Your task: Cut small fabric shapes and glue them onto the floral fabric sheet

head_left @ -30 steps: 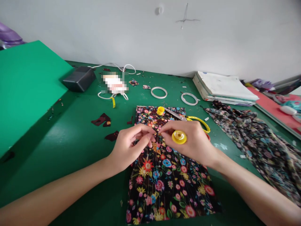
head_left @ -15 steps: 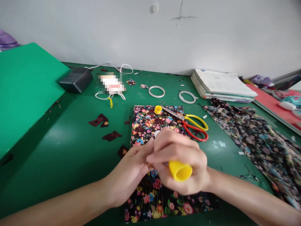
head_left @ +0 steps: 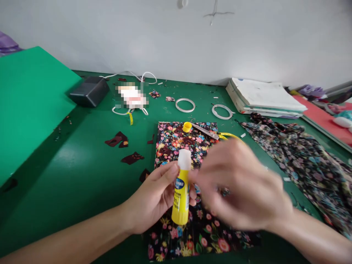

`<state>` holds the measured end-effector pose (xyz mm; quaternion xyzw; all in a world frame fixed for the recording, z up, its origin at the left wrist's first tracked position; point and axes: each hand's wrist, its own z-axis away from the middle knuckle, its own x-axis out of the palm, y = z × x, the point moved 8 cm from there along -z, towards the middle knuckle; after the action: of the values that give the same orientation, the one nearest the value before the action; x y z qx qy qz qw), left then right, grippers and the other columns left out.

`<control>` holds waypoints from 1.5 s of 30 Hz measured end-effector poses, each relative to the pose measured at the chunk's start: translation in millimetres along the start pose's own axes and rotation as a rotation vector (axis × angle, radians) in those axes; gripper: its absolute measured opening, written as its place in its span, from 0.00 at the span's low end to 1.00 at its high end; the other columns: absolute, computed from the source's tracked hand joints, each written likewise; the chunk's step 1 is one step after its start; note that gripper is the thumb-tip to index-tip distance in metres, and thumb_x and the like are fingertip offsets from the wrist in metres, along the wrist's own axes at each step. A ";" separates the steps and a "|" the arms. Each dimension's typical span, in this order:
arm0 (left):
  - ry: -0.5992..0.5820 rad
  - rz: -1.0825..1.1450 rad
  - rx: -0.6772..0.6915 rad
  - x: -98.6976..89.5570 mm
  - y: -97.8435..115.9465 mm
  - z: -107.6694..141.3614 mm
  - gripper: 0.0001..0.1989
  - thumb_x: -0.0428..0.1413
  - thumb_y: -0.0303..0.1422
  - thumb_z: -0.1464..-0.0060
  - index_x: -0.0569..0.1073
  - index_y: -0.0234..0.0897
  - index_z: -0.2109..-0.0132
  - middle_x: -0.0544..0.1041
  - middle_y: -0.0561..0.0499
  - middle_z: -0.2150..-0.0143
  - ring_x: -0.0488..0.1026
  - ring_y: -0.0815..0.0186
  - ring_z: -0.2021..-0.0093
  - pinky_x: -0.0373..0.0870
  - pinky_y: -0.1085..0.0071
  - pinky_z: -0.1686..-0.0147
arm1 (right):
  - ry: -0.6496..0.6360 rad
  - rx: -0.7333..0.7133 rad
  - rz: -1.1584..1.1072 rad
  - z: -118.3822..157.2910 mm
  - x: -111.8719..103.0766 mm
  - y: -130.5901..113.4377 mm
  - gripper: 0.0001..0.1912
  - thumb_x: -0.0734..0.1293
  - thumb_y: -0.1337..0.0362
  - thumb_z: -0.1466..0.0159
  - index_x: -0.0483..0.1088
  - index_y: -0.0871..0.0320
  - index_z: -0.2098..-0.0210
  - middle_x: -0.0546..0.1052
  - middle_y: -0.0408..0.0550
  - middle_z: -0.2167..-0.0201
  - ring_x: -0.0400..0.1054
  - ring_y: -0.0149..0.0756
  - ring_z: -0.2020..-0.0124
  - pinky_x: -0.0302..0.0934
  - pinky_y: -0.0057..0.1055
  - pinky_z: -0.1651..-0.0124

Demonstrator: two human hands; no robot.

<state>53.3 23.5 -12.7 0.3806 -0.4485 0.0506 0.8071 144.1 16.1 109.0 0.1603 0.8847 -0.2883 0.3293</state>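
Observation:
A yellow glue stick [head_left: 180, 198] with its white stick uncovered stands nearly upright in my left hand [head_left: 156, 196], thumb and fingers closed around it. Close by on its right side, my right hand [head_left: 242, 183] is smeared by motion, so its fingers cannot be read. Below both hands lies black floral fabric [head_left: 203, 242], and a piece covered in the same floral print [head_left: 165, 143] sits just beyond. On that piece rests the yellow cap [head_left: 187, 127], next to scissors [head_left: 205, 131] whose handles are partly hidden by my right hand.
Dark fabric scraps [head_left: 132, 158] lie to the left. Two clear rings [head_left: 185, 105], a black box [head_left: 89, 91] and a pixelated item with a white cord occupy the back. On the right are stacked books [head_left: 266, 97] and crumpled floral cloth [head_left: 297, 161]. A green board [head_left: 30, 99] leans at left.
My right hand has moved off the glue stick to the right. The glue stick is now in my left hand, with its white end in full view.

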 end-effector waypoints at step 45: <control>-0.031 0.109 -0.114 -1.7 -9.2 -4.0 0.14 0.63 0.43 0.41 0.80 0.36 0.63 0.77 0.50 0.70 0.74 0.69 0.69 0.68 0.76 0.66 | -0.117 0.174 0.014 -8.2 -7.4 29.2 0.06 0.67 0.73 0.35 0.77 0.70 0.61 0.76 0.49 0.69 0.68 0.31 0.66 0.65 0.29 0.61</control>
<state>59.0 20.0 -20.5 0.3099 -0.4829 0.0630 0.8166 159.4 43.3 107.3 0.1773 0.8344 -0.3705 0.3674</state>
